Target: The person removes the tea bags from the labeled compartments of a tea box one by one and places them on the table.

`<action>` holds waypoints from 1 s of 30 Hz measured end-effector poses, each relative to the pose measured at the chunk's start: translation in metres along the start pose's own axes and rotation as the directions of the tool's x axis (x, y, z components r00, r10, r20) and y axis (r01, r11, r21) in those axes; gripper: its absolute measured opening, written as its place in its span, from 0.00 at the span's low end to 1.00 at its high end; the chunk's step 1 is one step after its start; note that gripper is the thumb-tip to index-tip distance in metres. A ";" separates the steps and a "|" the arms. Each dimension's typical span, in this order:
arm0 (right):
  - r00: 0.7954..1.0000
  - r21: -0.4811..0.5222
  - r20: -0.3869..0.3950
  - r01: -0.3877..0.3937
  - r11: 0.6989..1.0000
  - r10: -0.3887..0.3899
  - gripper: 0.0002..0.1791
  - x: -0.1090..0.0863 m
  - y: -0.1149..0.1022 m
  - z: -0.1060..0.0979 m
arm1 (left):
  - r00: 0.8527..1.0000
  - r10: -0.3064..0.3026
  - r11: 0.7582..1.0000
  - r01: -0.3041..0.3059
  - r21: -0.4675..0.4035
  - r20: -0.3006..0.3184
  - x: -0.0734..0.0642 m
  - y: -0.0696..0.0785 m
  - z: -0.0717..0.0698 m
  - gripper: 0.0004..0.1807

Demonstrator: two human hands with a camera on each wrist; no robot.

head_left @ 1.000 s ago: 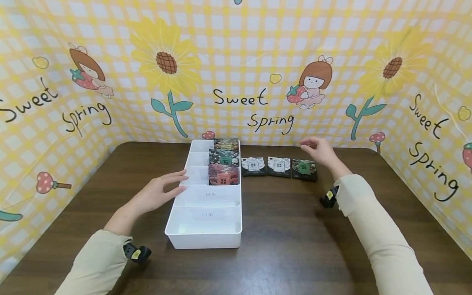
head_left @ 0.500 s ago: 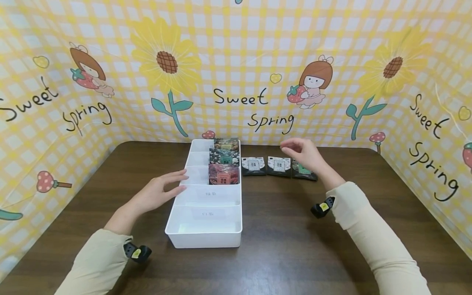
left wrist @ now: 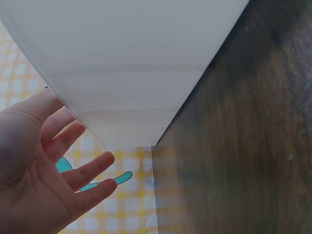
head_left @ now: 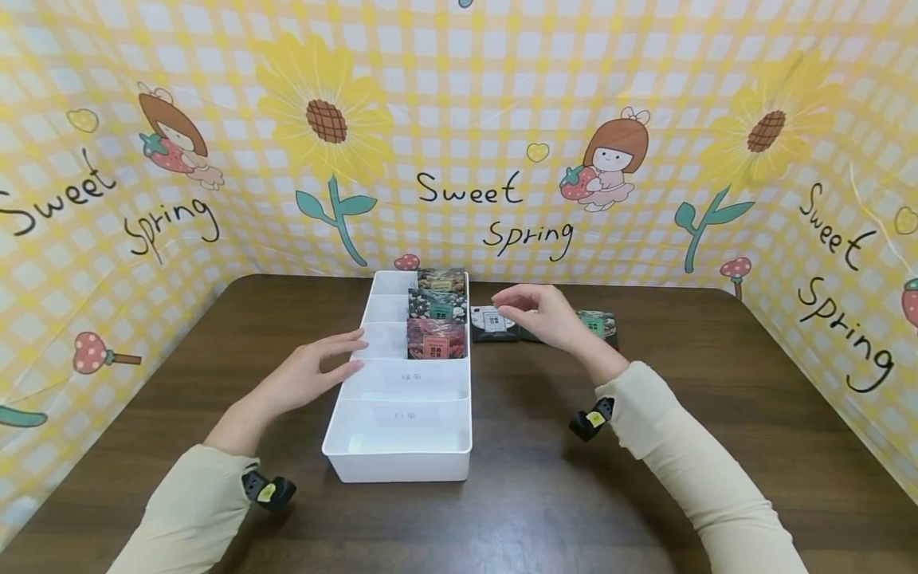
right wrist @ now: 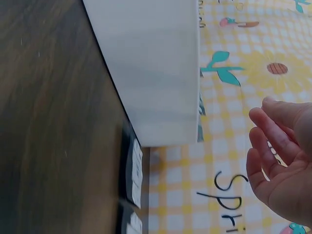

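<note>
A long white divided box point(head_left: 398, 468) stands on the table. Three tea sachets sit upright in its rear compartments: a red one point(head_left: 435, 343), a dark one with white flowers point(head_left: 434, 307) and a yellow-brown one point(head_left: 441, 280). My left hand point(head_left: 310, 372) rests its fingertips at the box's left rim, fingers loosely spread. My right hand point(head_left: 551, 320) hovers over the row of sachets to the right, fingers loosely bent and holding nothing. Below it lie a white-and-black sachet point(head_left: 491, 324), a middle one mostly hidden, and a green one point(head_left: 604, 325) partly covered.
The two front compartments carry handwritten labels point(head_left: 410, 377) on their dividers. A yellow checked cloth point(head_left: 459, 104) hangs round the back and sides of the brown table point(head_left: 545, 494).
My right hand has moved left over the sachets, from beyond the green one toward the box. My left hand, the box and the sachets have stayed in place.
</note>
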State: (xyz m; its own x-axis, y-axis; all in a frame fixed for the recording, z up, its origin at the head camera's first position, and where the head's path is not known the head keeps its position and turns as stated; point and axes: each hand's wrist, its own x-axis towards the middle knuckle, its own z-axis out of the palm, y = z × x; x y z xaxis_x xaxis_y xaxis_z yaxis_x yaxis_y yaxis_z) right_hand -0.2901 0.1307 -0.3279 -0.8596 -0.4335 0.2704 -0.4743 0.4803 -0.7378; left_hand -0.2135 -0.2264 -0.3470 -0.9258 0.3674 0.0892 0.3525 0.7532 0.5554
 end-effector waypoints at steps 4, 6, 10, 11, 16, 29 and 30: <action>1.000 -0.002 0.013 0.004 1.000 -0.004 0.12 0.004 -0.002 0.012 | 1.000 0.007 1.000 -0.007 0.000 -0.003 0.000 0.000 0.000 0.25; 1.000 -0.002 0.019 0.007 1.000 -0.007 0.12 0.006 -0.003 0.018 | 1.000 0.010 1.000 -0.010 0.001 -0.004 0.000 0.000 0.000 0.24; 0.999 0.002 0.033 0.015 1.000 -0.015 0.13 0.009 -0.004 0.026 | 1.000 0.015 1.000 -0.015 0.004 -0.006 0.000 0.000 0.000 0.24; 0.999 0.002 0.038 0.017 1.000 -0.017 0.13 0.010 -0.004 0.028 | 1.000 0.015 1.000 -0.015 0.004 -0.006 0.000 0.000 0.000 0.24; 0.999 -0.017 0.047 0.023 1.000 -0.023 0.14 0.017 -0.001 0.038 | 1.000 0.011 1.000 -0.011 0.005 -0.003 0.001 0.000 0.001 0.24; 0.999 -0.077 0.043 -0.023 0.997 0.026 0.13 0.027 -0.001 0.055 | 1.000 0.006 1.000 -0.006 0.002 0.001 0.000 -0.001 0.001 0.25; 0.999 -0.078 0.041 -0.024 0.997 0.028 0.13 0.028 -0.002 0.056 | 1.000 0.006 1.000 -0.006 0.002 0.002 0.000 -0.001 0.001 0.25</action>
State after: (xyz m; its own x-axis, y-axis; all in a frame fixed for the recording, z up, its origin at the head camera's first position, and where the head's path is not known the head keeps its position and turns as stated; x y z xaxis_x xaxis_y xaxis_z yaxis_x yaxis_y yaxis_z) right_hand -0.3025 0.0751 -0.3541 -0.8639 -0.4509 0.2244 -0.4666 0.5486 -0.6938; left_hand -0.2142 -0.2267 -0.3486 -0.9235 0.3728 0.0905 0.3579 0.7523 0.5531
